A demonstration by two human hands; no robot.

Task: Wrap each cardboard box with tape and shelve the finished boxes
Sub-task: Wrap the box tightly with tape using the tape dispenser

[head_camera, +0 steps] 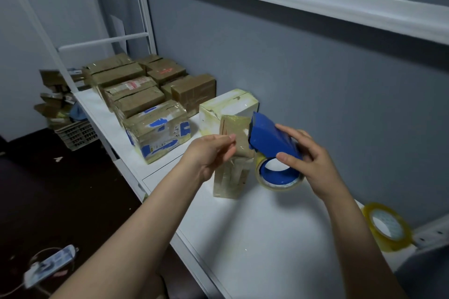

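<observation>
A narrow brown cardboard box (233, 170) stands upright on the white shelf surface (267, 230), partly covered in clear tape. My left hand (211, 153) pinches the tape at the box's upper left side. My right hand (308, 160) grips a blue tape dispenser (269, 138) with a roll of clear tape (279, 177), held against the box's upper right side. Behind it stands a white taped box (230, 107).
Several taped cardboard boxes (145, 94) sit in rows at the far left of the shelf. A spare yellowish tape roll (386, 226) lies at the right. A crate (75, 133) with more boxes stands on the dark floor; a power strip (48, 264) lies near my left arm.
</observation>
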